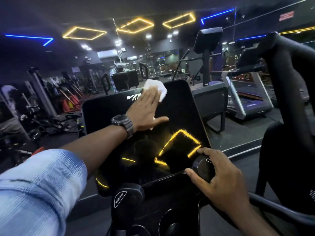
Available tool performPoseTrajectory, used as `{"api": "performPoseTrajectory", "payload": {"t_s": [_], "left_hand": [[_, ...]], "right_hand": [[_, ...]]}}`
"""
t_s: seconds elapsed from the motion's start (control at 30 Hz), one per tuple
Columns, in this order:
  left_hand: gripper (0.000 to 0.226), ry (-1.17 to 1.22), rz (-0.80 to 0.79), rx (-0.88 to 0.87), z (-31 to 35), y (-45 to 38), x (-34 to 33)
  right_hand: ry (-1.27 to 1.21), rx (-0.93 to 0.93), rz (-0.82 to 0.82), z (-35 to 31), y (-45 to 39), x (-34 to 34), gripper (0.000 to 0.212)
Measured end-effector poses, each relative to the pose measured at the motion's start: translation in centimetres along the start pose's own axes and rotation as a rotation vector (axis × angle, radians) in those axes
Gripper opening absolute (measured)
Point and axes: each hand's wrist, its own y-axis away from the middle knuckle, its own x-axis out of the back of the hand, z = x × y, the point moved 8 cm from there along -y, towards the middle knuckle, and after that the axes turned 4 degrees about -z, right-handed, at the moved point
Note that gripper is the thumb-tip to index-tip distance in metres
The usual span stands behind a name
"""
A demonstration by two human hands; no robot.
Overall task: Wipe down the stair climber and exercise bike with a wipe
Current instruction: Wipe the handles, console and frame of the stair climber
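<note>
Pressing wipe (156,89) flat, left hand (144,113) outstretched on screen (105,116)

The left hand (144,109) lies flat over the white wipe (157,89), hiding most of it; only its crumpled top at twelve o'clock and a scrap under the thumb show. The same hand covers the end of the logo on the console screen (109,116), so the lettering cannot be read. The right hand (219,183) wraps a round dark knob (202,167), concealing its far side. The light blue sleeve (37,193) at eight o'clock is blurred and cut by the edge. The red sign (286,15) at one o'clock is too small to read.
</note>
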Motion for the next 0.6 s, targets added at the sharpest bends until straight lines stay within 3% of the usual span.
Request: {"api": "performPoseTrajectory", "payload": {"t_s": [0.13, 0.17, 0.27, 0.33, 0.6], "left_hand": [[0.103, -0.080, -0.057, -0.430, 4.4, 2.6, -1.8], [0.100, -0.076, -0.045, -0.424, 3.8, 2.5, -1.6], [0.101, -0.015, -0.010, -0.087, -0.2, 1.1, -0.1], [0.106, -0.007, 0.001, 0.011, -0.6, 0.9, 0.1], [0.104, -0.077, -0.072, -0.585, 8.1, 6.6, -3.1]], "right_hand": [[-0.001, -0.001, 0.003, 0.0, 0.1, 0.0, 0.057], [-0.001, -0.001, -0.003, -0.1, 0.1, -0.1, 0.057], [0.016, -0.002, -0.018, -0.1, 0.1, -0.1, 0.057], [0.019, 0.001, -0.012, 0.0, 0.0, -0.1, 0.058], [0.049, 0.022, 0.018, 0.0, 0.1, -0.1, 0.062]]}}
